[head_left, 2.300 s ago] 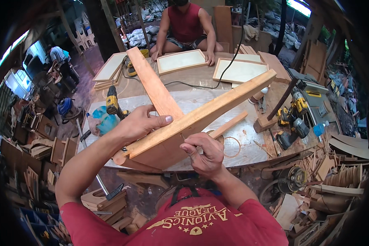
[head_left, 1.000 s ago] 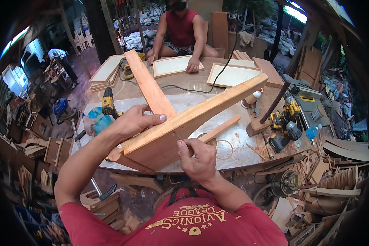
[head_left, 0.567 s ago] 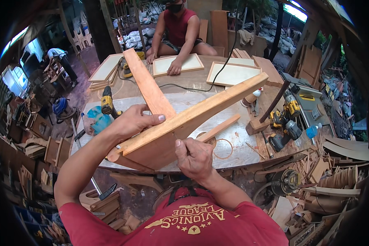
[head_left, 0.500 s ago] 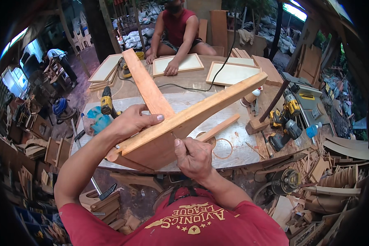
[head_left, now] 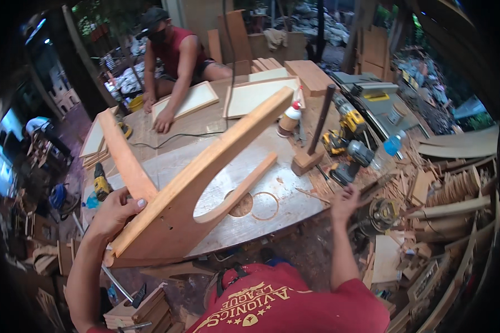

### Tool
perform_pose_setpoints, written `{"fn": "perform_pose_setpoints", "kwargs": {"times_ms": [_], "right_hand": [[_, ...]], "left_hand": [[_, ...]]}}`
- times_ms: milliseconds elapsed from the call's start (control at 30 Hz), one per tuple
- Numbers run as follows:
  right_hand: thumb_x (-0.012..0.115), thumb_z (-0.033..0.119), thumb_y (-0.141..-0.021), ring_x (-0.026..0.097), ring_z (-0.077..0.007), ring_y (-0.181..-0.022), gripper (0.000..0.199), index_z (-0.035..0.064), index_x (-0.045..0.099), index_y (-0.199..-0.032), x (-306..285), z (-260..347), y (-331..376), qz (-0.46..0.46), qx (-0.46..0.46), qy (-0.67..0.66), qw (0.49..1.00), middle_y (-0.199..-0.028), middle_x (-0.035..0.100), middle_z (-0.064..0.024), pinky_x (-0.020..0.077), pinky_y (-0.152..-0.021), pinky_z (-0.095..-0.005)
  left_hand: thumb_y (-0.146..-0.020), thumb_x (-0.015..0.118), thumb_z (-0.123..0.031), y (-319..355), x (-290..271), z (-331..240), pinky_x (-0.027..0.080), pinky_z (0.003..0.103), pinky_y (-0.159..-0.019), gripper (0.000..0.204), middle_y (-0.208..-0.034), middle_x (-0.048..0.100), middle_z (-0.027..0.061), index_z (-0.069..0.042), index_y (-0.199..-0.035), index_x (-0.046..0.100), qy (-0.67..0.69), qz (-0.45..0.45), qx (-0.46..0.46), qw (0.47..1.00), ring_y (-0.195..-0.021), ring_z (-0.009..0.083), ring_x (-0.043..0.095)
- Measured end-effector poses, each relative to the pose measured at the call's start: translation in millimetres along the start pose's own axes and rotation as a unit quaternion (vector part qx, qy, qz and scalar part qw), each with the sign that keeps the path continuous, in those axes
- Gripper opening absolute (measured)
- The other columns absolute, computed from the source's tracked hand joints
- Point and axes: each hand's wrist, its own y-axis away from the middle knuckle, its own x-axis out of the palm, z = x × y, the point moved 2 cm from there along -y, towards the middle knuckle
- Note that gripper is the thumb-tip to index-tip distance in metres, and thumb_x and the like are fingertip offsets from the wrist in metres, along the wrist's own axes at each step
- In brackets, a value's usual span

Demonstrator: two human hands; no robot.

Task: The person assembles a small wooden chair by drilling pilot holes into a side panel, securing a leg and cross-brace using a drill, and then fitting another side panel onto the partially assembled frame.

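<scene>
My left hand (head_left: 119, 213) is closed around the lower left end of a curved wooden panel (head_left: 164, 236), thumb on top. The panel is tilted up off the table, has a thick straight edge and a rounded cutout, and shows small dark holes or screw heads in its face. A flat wooden plank (head_left: 125, 152) meets it beside my thumb and points away to the far left. Off to the right, my right hand (head_left: 344, 202) is over the table's front edge, fingers loosely apart, just short of a cordless drill (head_left: 350, 164); I see nothing in it.
Behind the drill lie more yellow power tools (head_left: 347, 125). A wooden mallet (head_left: 306, 161) stands handle up beside a glue bottle (head_left: 289, 118). Across the table (head_left: 250, 233), a co-worker (head_left: 180, 55) handles a framed panel (head_left: 197, 101). Wood scraps crowd the right side.
My right hand has left the panel's face and swung right toward the tools. My left hand keeps its hold. My view has turned to the right, so the scene sits further left.
</scene>
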Motion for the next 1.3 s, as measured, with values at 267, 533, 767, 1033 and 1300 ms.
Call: {"fn": "perform_pose_setpoints", "kwargs": {"times_ms": [267,533,767,1033,1300], "right_hand": [[0.085,0.008,-0.076,0.061,-0.0227,-0.116,0.076,-0.0052,0.052,-0.143,-30,-134,-180,0.192,0.016,0.033,0.981,-0.132,0.062,-0.0136,0.0496,-0.101,-0.0359],[0.085,0.001,-0.077,0.068,-0.0196,-0.097,0.047,0.0015,0.069,-0.121,-3,-145,-216,0.211,0.049,-0.079,0.973,-0.111,0.072,-0.0061,0.0538,-0.091,-0.0348],[0.083,0.003,-0.081,0.066,-0.0206,-0.101,0.049,-0.0026,0.065,-0.126,-55,-105,-170,0.121,-0.034,0.006,0.992,-0.114,0.071,-0.0086,0.0532,-0.095,-0.0373],[0.070,0.012,-0.097,0.062,-0.0159,-0.081,0.025,-0.0024,0.064,-0.117,-155,47,-50,0.153,0.009,-0.050,0.987,-0.098,0.067,-0.0076,0.0536,-0.078,-0.0334],[0.076,0.002,-0.083,0.067,-0.0195,-0.091,0.072,0.0032,0.047,-0.148,-100,139,110,0.396,0.164,-0.290,0.856,-0.131,0.066,-0.0198,0.0568,-0.086,-0.0367]], "left_hand": [[-0.094,0.075,-0.054,5,2,5,0.056,0.033,-0.083,0.069,-0.107,0.063,0.0044,0.001,-0.130,0.057,0.025,-0.043,-0.032,0.998,-0.091,0.0124,0.062],[-0.095,0.075,-0.037,-67,1,-6,0.061,0.040,-0.076,0.052,-0.098,0.070,0.0114,0.005,-0.121,0.060,0.154,-0.232,-0.043,0.960,-0.081,0.0219,0.072],[-0.091,0.079,-0.029,-57,14,-12,0.059,0.038,-0.070,0.050,-0.094,0.069,0.0111,0.009,-0.116,0.059,0.132,-0.252,-0.028,0.958,-0.078,0.0207,0.071],[-0.095,0.075,-0.031,-48,1,2,0.059,0.041,-0.085,0.047,-0.103,0.071,0.0107,0.004,-0.122,0.059,0.230,-0.147,-0.018,0.962,-0.092,0.0224,0.072],[-0.093,0.061,-0.023,-92,-7,16,0.057,0.045,-0.099,0.040,-0.117,0.067,0.0166,0.004,-0.122,0.057,0.502,0.015,0.176,0.847,-0.113,0.0312,0.069]]}}
